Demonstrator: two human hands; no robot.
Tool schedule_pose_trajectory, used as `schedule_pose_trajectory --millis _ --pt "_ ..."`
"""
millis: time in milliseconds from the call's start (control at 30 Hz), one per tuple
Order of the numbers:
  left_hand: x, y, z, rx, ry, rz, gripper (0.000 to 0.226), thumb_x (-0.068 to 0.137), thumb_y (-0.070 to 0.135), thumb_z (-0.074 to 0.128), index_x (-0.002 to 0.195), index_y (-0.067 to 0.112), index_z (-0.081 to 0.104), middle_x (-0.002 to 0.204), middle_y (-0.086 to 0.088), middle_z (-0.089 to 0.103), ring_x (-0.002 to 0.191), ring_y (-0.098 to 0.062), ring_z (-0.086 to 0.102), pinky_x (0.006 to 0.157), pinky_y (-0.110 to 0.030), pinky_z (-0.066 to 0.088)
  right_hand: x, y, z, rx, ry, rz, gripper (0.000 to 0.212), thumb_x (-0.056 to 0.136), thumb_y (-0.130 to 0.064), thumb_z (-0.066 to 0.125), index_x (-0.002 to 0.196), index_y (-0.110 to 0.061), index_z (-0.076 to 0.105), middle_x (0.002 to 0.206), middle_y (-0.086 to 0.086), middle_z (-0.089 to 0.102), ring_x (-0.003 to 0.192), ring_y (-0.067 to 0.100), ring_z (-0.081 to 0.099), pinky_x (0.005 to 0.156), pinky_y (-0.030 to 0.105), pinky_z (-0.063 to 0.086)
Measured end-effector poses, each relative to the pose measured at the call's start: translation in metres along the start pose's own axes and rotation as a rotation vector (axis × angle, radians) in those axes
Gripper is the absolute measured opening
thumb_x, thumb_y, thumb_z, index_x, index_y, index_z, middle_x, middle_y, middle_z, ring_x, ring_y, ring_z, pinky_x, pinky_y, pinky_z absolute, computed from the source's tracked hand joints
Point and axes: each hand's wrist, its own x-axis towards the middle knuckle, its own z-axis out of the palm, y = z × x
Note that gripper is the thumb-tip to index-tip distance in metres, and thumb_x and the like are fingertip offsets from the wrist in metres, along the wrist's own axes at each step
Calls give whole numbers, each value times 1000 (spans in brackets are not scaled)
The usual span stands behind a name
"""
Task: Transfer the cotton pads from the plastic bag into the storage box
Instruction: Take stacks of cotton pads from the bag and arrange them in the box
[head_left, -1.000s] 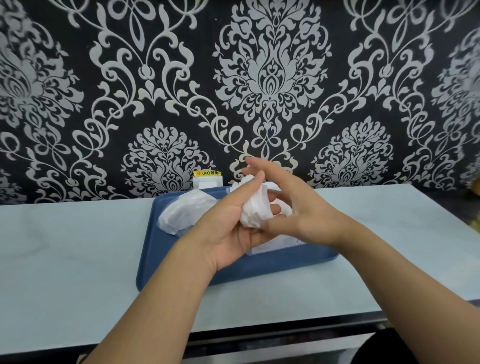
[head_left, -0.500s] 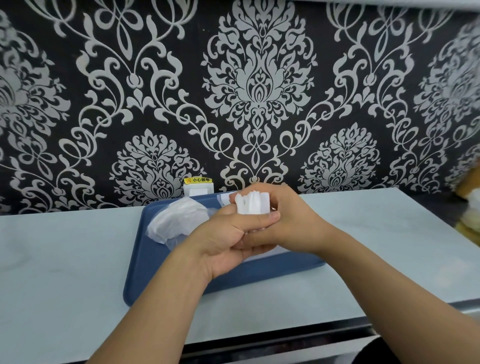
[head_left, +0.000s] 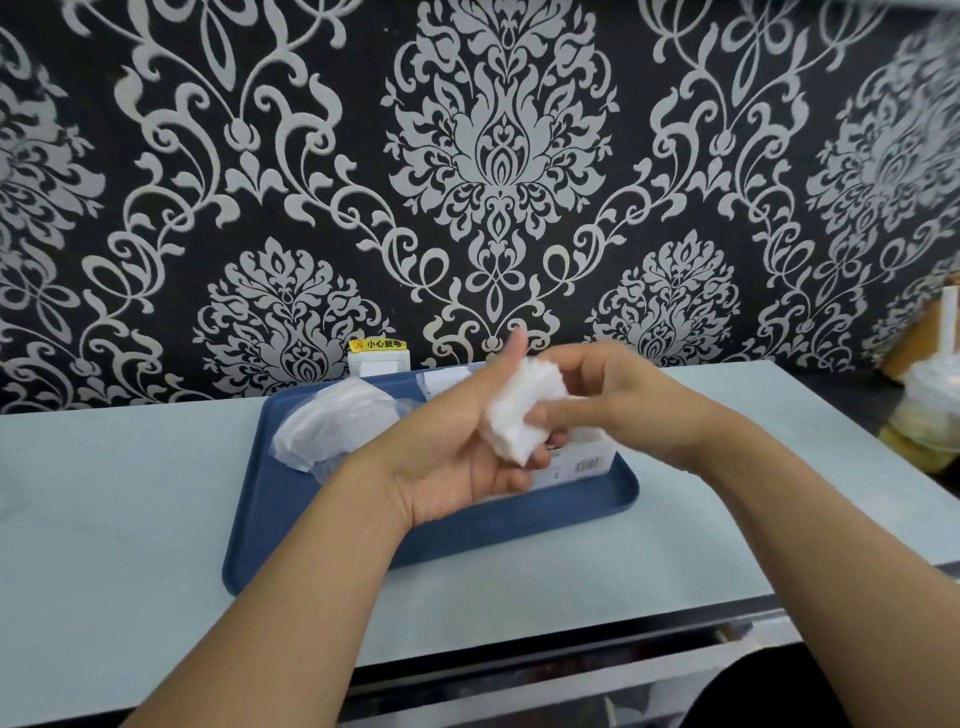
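We cradle the soft white stack of cotton pads (head_left: 522, 415) in our left hand (head_left: 457, 447), right hand (head_left: 618, 405) pinching its edge; light, squashy, best gripped across the sides.

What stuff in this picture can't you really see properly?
Head view, the only one:
- Storage box: mostly hidden behind both hands; whether it is open cannot be told.
- Cotton pads: motion-blurred bunch between the left hand and right hand; how many cannot be told.
- Plastic bag on the blue tray: cloudy, contents unclear.
- Things at the right edge: cut off and blurred.
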Motion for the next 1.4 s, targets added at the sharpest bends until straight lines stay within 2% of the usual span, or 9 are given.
schedule_pose_trajectory --millis 167,233,400,567,700,867,1100,1200,1400 --pt "12 -11 -10 635 637 436 29 91 50 64 102 23 69 100 5 73 96 -12 68 85 -31 56 8 4 -26 -14 547 297 14 85 -19 71 80 -8 65 76 5 62 74 18 55 67 28 40" --pt "11 -18 -15 995 654 510 25 87 46 70 102 26 71 102 13 71 99 -4 64 88 -27 52 11 7 -26 -123 592 410 22 77 -21 75 70 -12 57 67 3 48 65 18 42 59 29 31" --pt "13 -30 -14 1632 591 256 42 80 65 67 96 27 72 98 9 69 95 -16 61 75 -31 47 24 9 -10 -416 454 527 49 66 -23 83 53 -17 37 54 -2 33 50 17 30 47 26 22" --pt "16 -31 -12 1703 569 217 25 91 46 65 85 23 72 85 5 67 83 -22 61 68 -31 45 40 14 3 -721 319 613 44 67 -30 87 66 -15 46 65 0 59 56 16 62 50 23 41" --pt "17 -35 -12 1690 527 150 23 97 37 58 88 21 72 89 -4 68 79 -28 59 63 -31 41 43 16 16 -992 282 642 49 69 -32 83 107 -18 55 77 -4 50 82 23 58 69 30 49" --pt "18 -37 -8 1670 531 174 21 98 37 58 100 27 76 100 -5 71 88 -29 63 68 -31 44 39 12 12 -1182 316 674 64 70 -31 81 128 -20 58 71 -5 45 79 22 55 68 29 46" --pt "17 -36 -5 1658 524 171 21 97 36 59 83 25 70 88 -5 64 78 -26 51 65 -31 36 34 13 7 -1072 371 427 44 59 -42 86 78 -18 55 74 -5 56 74 20 59 61 28 45" --pt "16 -34 -4 1657 516 142 25 97 38 59 75 26 57 80 0 50 83 -30 55 66 -32 36 27 6 16 -846 289 118 7 69 -20 75 72 -23 70 76 -9 70 78 12 67 70 32 56" --pt "16 -35 -5 1693 532 157 29 98 38 58 73 25 52 70 3 39 76 -26 47 64 -32 33 31 24 17 -843 128 140 15 77 -8 66 69 -12 77 69 -1 74 76 18 69 75 34 58"
